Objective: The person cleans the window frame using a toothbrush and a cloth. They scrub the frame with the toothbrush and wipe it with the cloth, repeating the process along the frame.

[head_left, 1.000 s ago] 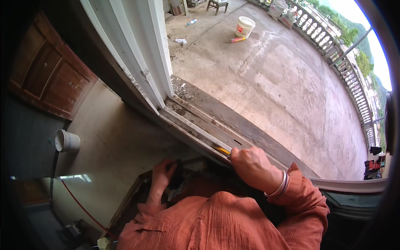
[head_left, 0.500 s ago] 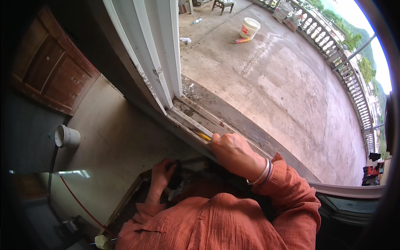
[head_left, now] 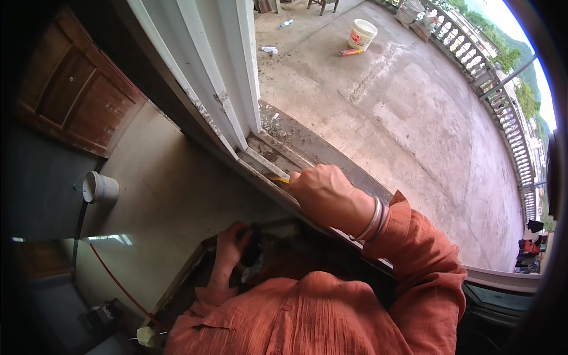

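My right hand (head_left: 331, 195) is closed round a slim yellow tool (head_left: 280, 179), of which only a short yellow end shows beyond the fingers. That end lies in the dirty track of the window sill (head_left: 260, 165), close to the foot of the white window frame (head_left: 239, 77). The rest of the tool is hidden by the hand. Lower and to the left, my left hand (head_left: 229, 245) is curled with its fingers around something dark (head_left: 253, 245), too shadowed to name.
Outside, a white bucket (head_left: 362, 34) stands on the concrete floor beside a red-yellow tube (head_left: 350, 52). A balustrade (head_left: 461, 44) borders that floor. Indoors, another white bucket (head_left: 100, 187) stands near a brown wooden door (head_left: 80, 89). A red hose (head_left: 118, 290) runs at the lower left.
My right hand and the yellow tool have slid up and left along the track, toward the white frame. My left hand has stayed nearly in place. The view has shifted slightly.
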{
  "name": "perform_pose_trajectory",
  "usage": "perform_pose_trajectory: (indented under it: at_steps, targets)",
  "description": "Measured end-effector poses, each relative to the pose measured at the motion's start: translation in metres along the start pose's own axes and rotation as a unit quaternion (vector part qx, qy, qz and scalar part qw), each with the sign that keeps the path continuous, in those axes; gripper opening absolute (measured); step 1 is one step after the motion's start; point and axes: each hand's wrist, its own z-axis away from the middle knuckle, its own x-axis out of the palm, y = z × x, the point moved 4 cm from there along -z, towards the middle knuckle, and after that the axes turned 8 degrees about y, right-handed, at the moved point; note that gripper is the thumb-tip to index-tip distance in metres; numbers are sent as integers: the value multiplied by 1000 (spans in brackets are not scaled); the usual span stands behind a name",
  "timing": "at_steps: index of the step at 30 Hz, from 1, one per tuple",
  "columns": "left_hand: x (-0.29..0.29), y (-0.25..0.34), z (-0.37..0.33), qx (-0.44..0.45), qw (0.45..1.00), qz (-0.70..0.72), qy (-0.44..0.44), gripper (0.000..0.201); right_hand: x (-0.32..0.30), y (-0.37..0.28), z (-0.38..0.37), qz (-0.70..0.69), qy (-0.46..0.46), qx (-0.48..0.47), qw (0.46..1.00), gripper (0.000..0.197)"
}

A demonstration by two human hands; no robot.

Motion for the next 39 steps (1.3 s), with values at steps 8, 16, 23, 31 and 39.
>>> perform_pose_trajectory:
  at_steps: [8, 16, 23, 31, 39]
  targets:
    - [1, 4, 2, 12, 1000, 2, 4, 14, -10, 6, 10, -19, -67, -14, 997, 9]
    - [3, 2, 3, -11, 1000, 13, -4, 14, -1, 7, 42, -82, -107, 40, 990, 10]
    - [11, -2, 0, -6, 1000, 11, -24, 17, 4, 28, 41, -415, -266, 271, 826, 30]
    - [21, -11, -8, 13, 999, -3, -50, 16, -1, -7, 2, -208, 91, 16, 974, 24]
    - [22, -20, -6, 23, 998, -28, -43, 16, -46, 14, 141, -79, 12, 257, 963, 20]
